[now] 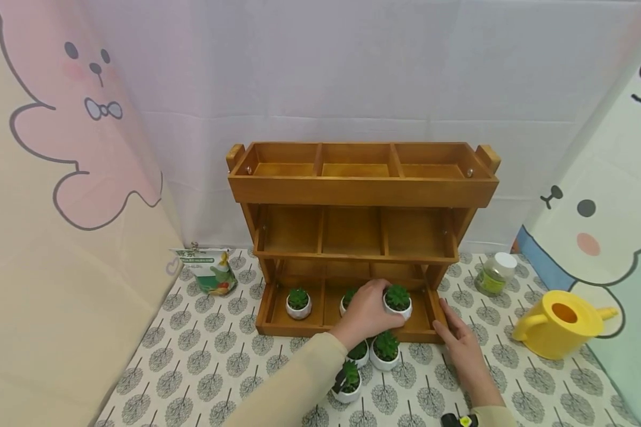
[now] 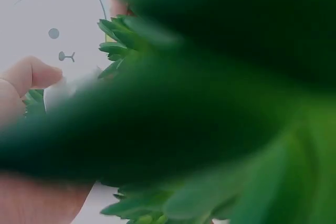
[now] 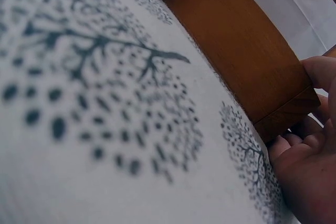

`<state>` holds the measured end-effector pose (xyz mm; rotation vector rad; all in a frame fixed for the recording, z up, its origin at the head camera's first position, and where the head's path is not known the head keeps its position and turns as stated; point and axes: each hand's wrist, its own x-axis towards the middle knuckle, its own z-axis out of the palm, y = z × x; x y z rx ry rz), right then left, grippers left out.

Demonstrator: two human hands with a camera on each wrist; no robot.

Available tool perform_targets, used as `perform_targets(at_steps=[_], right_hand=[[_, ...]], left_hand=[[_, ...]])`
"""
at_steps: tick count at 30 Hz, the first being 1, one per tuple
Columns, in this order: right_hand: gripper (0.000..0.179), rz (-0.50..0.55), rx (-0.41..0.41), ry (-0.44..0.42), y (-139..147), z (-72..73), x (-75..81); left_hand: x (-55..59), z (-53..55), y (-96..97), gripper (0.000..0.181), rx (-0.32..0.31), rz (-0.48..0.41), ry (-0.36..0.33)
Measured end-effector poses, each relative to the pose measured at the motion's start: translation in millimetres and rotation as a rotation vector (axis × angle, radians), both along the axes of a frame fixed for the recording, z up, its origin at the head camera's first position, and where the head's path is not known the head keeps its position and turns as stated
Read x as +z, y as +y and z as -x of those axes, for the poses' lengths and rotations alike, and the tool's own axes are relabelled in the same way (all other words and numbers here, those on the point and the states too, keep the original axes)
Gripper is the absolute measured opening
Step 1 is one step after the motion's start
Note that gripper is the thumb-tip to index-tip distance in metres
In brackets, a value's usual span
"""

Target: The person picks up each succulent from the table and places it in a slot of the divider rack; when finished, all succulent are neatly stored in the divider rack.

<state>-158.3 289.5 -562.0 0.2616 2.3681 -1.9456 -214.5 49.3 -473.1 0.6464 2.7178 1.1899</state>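
My left hand (image 1: 371, 311) grips a small potted succulent (image 1: 397, 298) in a white pot, over the right compartment of the bottom tier of a brown wooden shelf (image 1: 363, 193). In the left wrist view, blurred green leaves (image 2: 157, 103) hide much of that hand (image 2: 31, 198). At the shelf's right front corner, my right hand (image 1: 462, 347) holds the wood. The right wrist view has its thumb (image 3: 320, 72) against the corner and the fingers curled round the side. One succulent (image 1: 298, 303) sits in the bottom left compartment; another (image 1: 347, 299) in the middle one is partly hidden by my left hand.
In front of the shelf stand three more potted succulents (image 1: 386, 351), close together on the tree-print cloth (image 1: 203, 362). A green and white packet (image 1: 210, 271) is at the left. To the right are a white-lidded jar (image 1: 495, 274) and a yellow watering can (image 1: 558, 326).
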Motion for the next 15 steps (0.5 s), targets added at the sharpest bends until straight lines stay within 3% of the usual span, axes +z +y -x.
perform_targets(at_steps=[15], right_hand=[[0.071, -0.016, 0.014, 0.016, 1, -0.4, -1.3]], left_hand=[[-11.2, 12.9, 20.6, 0.062, -0.038, 0.116, -0.039]])
